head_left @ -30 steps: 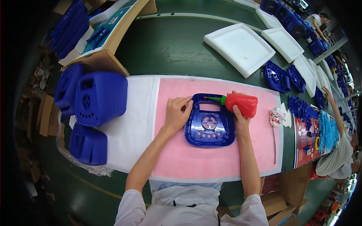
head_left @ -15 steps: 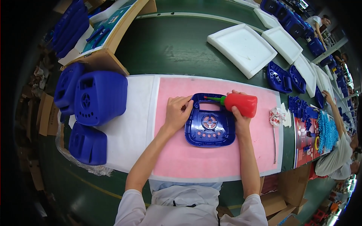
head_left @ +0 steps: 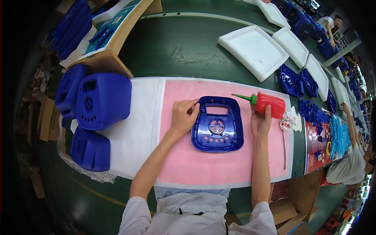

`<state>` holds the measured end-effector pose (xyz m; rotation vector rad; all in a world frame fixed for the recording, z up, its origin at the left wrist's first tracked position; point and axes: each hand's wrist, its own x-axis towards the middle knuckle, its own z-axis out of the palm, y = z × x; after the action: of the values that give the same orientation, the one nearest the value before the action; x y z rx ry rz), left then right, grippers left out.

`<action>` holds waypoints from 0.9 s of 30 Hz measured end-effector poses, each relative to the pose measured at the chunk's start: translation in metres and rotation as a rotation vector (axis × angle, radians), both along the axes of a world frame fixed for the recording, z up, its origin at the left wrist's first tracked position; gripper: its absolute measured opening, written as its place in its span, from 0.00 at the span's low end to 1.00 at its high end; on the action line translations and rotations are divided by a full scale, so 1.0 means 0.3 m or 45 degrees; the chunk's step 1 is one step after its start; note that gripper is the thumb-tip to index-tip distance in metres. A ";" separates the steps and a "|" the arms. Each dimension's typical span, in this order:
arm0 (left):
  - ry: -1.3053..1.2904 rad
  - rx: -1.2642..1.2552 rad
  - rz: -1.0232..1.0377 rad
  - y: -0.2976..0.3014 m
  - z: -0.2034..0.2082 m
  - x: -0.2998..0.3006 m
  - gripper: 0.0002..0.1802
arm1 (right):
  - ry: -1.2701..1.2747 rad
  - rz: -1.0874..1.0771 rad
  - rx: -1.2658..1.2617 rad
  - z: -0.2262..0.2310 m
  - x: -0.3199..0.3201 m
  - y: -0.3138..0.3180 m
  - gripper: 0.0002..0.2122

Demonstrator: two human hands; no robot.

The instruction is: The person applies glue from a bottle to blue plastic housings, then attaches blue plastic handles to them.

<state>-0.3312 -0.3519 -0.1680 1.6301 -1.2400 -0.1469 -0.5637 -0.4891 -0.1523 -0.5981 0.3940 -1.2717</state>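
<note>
A blue plastic panel point(head_left: 199, 131) lies flat on the pink mat point(head_left: 176, 166), its ribbed inside facing up. It has a rectangular slot at the top, a round grille and a row of small holes. My left hand point(head_left: 184, 116) pinches its upper left edge. A small red spot shows near that corner. In my right hand point(head_left: 261, 122) is a red squeeze bottle point(head_left: 271, 105) with a green nozzle, lying sideways. The nozzle points left, above and just right of the panel's upper right corner, apart from it.
Blue housings point(head_left: 103, 102) stand at the left. A wooden-sided stand point(head_left: 103, 60) is at the back left. White foam trays point(head_left: 254, 51) and blue parts point(head_left: 290, 80) sit at the back right. A stained wad point(head_left: 287, 121) and a thin rod point(head_left: 284, 150) lie right. A co-worker's arm point(head_left: 351, 127) reaches in.
My right hand has moved right with the bottle, drawing the nozzle off the panel's upper left area. A red spot now shows there. My left hand stays put.
</note>
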 end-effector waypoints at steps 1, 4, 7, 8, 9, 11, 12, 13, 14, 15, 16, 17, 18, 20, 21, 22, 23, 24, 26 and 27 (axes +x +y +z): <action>-0.008 0.006 0.001 0.000 -0.001 0.000 0.09 | 0.252 -0.024 -0.119 0.010 0.003 0.007 0.28; 0.011 0.005 -0.013 -0.003 0.000 -0.002 0.09 | 0.492 -0.047 -0.298 0.025 -0.001 0.018 0.26; 0.019 0.021 -0.013 -0.005 0.000 -0.002 0.09 | 0.590 -0.031 -0.358 0.014 0.004 0.023 0.24; 0.019 0.021 -0.014 -0.004 0.000 -0.001 0.09 | 0.590 -0.031 -0.358 0.014 0.007 0.026 0.24; 0.018 0.023 -0.014 -0.004 0.001 0.000 0.09 | 0.590 -0.035 -0.349 0.016 0.011 0.028 0.24; 0.018 0.027 -0.014 -0.001 0.005 -0.002 0.10 | 0.593 -0.038 -0.340 0.015 0.010 0.030 0.24; 0.018 0.032 -0.018 -0.001 0.009 -0.002 0.10 | 0.607 -0.040 -0.355 0.012 0.008 0.027 0.24; 0.018 0.036 -0.022 -0.002 0.011 -0.002 0.09 | 0.621 -0.044 -0.372 0.011 0.007 0.026 0.23; 0.019 0.036 -0.022 -0.001 0.009 -0.003 0.09 | 0.622 -0.044 -0.372 0.007 0.006 0.026 0.23; 0.024 0.029 -0.020 -0.001 0.005 -0.002 0.09 | 0.649 -0.051 -0.384 0.003 0.005 0.027 0.23; 0.027 0.024 -0.015 0.001 0.002 0.001 0.09 | 0.673 -0.056 -0.395 0.002 0.009 0.031 0.23; 0.026 0.024 -0.012 0.003 0.000 0.002 0.09 | 0.672 -0.053 -0.394 0.002 0.012 0.034 0.23; 0.022 0.020 -0.010 0.004 -0.002 0.003 0.09 | 0.626 -0.056 -0.351 0.005 0.015 0.037 0.23; 0.016 0.016 -0.001 0.002 -0.001 0.002 0.08 | 0.578 -0.052 -0.308 0.017 0.018 0.041 0.24; 0.013 0.009 -0.001 -0.003 -0.001 -0.002 0.08 | 0.639 -0.060 -0.333 0.025 0.013 0.040 0.24; 0.011 0.001 -0.007 -0.005 0.000 -0.004 0.08 | 0.703 -0.073 -0.358 0.030 0.009 0.040 0.24; 0.010 0.002 -0.008 -0.004 -0.004 -0.001 0.08 | 0.702 -0.073 -0.358 0.028 0.010 0.040 0.24; -0.011 0.002 -0.006 -0.001 -0.011 0.003 0.09 | 0.716 -0.074 -0.377 0.024 0.012 0.040 0.23; -0.033 0.002 -0.004 -0.002 -0.010 0.003 0.10 | 0.730 -0.075 -0.397 0.024 0.012 0.040 0.23; -0.020 0.007 -0.005 -0.004 -0.010 0.001 0.09 | 0.749 -0.090 -0.433 0.027 0.011 0.040 0.22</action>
<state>-0.3307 -0.3531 -0.1711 1.6365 -1.2556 -0.1407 -0.5605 -0.4771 -0.1440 -1.2667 0.6929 -1.2236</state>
